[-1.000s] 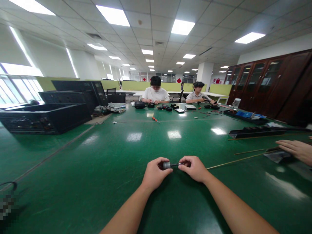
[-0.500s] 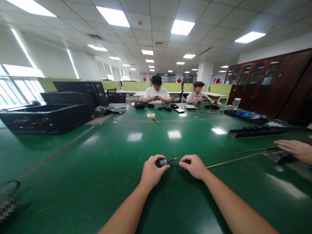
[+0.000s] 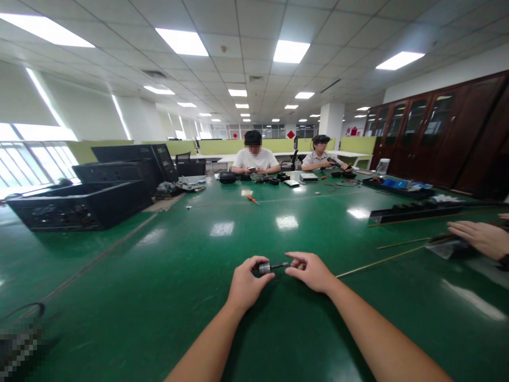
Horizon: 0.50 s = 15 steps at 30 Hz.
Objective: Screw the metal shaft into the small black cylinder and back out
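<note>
My left hand (image 3: 247,284) grips a small silver-grey cylinder with a thin dark shaft (image 3: 264,268) between thumb and fingers, just above the green table. The shaft points right, toward my right hand; what kind of part it is I cannot make out. My right hand (image 3: 312,270) has its index finger and thumb apart, on either side of the shaft's tip. Whether the fingers touch the tip is too small to tell.
A long thin brass-coloured rod (image 3: 382,261) lies right of my right hand, near another person's hand (image 3: 479,239). An orange screwdriver (image 3: 252,199) lies farther off. Black computer cases (image 3: 79,207) stand at left, black channels (image 3: 413,211) at right. Two people sit opposite.
My right hand has shifted left to the shaft's tip, its index finger and thumb now spread around it. My left hand keeps its hold. The view has tilted slightly upward.
</note>
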Tool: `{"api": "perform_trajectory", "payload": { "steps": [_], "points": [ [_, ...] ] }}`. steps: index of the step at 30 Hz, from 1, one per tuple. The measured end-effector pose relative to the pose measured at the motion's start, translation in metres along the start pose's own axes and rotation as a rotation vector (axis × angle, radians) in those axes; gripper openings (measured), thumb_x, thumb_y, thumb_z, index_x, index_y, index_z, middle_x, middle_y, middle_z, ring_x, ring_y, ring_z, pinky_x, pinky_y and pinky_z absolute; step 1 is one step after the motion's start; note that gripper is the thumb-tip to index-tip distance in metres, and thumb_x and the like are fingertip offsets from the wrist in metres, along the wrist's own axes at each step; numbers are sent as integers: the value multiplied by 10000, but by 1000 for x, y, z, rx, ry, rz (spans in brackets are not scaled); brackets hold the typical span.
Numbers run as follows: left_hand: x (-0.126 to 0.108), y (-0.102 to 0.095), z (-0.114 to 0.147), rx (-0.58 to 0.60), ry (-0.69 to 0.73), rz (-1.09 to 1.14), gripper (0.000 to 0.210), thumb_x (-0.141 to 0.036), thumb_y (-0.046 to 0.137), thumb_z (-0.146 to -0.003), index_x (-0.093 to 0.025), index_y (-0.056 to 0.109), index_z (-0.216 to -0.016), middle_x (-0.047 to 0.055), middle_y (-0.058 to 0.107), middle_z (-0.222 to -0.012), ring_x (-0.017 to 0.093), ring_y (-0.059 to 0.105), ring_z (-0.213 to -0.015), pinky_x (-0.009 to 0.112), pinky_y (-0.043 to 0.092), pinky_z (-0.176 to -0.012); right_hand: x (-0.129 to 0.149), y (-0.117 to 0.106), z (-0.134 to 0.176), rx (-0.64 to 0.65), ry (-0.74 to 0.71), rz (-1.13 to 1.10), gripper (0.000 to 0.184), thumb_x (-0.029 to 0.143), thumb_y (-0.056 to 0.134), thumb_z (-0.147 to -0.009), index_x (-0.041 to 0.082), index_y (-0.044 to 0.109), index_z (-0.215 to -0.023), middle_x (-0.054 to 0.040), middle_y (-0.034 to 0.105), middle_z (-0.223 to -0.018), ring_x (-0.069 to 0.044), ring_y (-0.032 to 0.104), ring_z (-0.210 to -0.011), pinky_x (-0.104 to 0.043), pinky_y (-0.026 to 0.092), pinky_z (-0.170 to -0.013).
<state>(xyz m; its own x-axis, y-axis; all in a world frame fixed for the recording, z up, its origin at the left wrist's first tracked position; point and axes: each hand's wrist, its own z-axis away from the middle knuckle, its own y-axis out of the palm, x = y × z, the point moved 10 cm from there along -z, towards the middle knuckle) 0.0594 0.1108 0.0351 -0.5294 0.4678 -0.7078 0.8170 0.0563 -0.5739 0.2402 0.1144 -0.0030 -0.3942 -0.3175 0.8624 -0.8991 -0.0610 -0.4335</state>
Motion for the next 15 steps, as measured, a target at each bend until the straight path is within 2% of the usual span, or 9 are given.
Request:
{"api": "perform_trajectory", "payload": {
  "steps": [2,4,7,9,11,15],
  "points": [
    [0,1,0,4,5,-3,254,-259,734,-671,-212,702,-918,29,729,-910,216,664,-857,337,503,-807,4,5,0,57,-22,51,251,369,628,-812,150,714,-901,-8,637,-666,-123,553,-572,-224,414,-558],
    [5,-7,-1,-40,-32,7,293,-308,724,-686,-205,700,-960,40,731,-941,224,668,-877,346,502,-831,4,6,1,93,-19,45,263,375,583,-843,148,714,-821,-16,644,-660,-131,574,-576,-224,422,-561],
    [23,-39,4,-144,-174,61,473,-409,685,-723,-174,653,-1132,66,736,-992,234,684,-899,363,509,-862,0,6,1,102,-5,7,277,379,566,-851,143,711,-843,-28,673,-718,-131,593,-582,-221,437,-570],
    [34,-72,13,-172,-245,83,545,-481,660,-726,-162,637,-1167,70,747,-981,243,696,-899,370,522,-865,-2,7,0,108,-1,7,277,384,577,-843,146,718,-862,-29,680,-715,-133,599,-588,-220,442,-575],
    [44,-112,28,-172,-262,49,533,-545,662,-690,-180,666,-1079,60,760,-947,261,707,-885,378,540,-849,-4,7,0,105,9,-2,281,391,585,-835,148,721,-871,-30,683,-714,-135,604,-593,-221,445,-577],
    [79,-203,82,-244,-306,-196,363,-581,636,-680,-288,663,-891,-2,779,-845,276,733,-774,419,587,-748,-2,8,-1,103,1,-18,287,398,582,-832,146,717,-808,-24,672,-690,-134,596,-586,-221,443,-579]
  ]
}}
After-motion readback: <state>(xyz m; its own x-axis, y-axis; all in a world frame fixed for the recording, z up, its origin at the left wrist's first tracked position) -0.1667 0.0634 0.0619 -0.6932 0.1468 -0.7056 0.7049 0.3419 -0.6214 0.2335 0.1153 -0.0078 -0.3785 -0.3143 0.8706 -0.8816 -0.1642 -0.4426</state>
